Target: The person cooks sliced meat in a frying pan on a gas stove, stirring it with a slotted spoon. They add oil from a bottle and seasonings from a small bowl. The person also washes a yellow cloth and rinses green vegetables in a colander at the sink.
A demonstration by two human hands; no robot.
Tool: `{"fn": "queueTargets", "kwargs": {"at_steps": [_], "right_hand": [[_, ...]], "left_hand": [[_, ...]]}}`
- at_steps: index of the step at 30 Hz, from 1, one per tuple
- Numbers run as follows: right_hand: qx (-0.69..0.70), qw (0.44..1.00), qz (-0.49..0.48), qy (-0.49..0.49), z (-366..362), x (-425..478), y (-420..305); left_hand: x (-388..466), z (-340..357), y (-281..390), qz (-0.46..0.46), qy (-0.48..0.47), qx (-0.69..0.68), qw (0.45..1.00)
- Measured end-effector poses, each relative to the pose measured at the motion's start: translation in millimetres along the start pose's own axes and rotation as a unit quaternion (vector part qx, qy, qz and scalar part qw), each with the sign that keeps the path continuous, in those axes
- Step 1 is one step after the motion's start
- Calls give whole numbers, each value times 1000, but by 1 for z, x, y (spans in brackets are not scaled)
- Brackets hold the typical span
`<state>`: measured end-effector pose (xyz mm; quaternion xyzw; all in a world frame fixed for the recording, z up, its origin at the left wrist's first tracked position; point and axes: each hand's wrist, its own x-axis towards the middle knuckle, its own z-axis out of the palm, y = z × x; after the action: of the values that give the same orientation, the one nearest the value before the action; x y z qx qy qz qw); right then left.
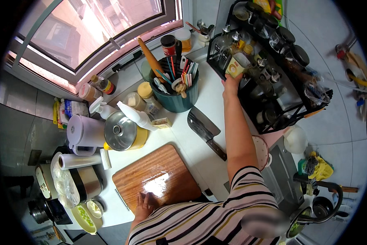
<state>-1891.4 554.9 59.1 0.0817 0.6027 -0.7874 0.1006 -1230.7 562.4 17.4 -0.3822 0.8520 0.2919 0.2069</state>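
My right hand point(232, 82) reaches out to the black metal spice rack point(247, 104) and grips a small yellow and white carton point(235, 66) at the rack's front edge. Glass oil bottles with metal pour spouts point(223, 55) stand just beyond it. My left hand point(143, 204) rests on the near edge of a wet wooden cutting board point(159, 171), fingers slightly apart and holding nothing. Between the board and my right forearm lies a cleaver point(205, 127) with a dark handle, flat on the white counter.
A dark green bin of utensils point(178, 98) stands below the window. To the left are a glass-lidded yellow pot point(122, 131), a lilac pitcher point(85, 134), a spray bottle point(137, 114) and a bowl of chopped greens point(87, 219). The sink point(281, 174) is right.
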Motion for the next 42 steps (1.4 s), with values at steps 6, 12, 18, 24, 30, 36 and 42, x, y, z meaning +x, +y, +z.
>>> {"fn": "queueTargets", "kwargs": {"at_steps": [6,12,18,24,30,36,42], "right_hand": [[-298,904,-303,42,7,-25,-28],[-312,860,-383,124,23,42,-86],[-470,818,-331,-3,11,17,-102],[-452,796,-403,-3,-2,-27,-80],[-436,785,-437,-43,11,-85,-108],[-408,817,-397,-88,33,-82,-109],[-402,829,-360,-146,31,-58,-81]], "left_hand": [[-3,6,-4,11,19,8,1000],[3,10,-9,51,46,16,998],[1,14,-4,16,36,12,999],[1,20,-17,60,54,16,997],[0,18,-15,43,38,8,998],[1,12,-7,25,24,7,999],[0,9,-6,39,27,32,998]]}}
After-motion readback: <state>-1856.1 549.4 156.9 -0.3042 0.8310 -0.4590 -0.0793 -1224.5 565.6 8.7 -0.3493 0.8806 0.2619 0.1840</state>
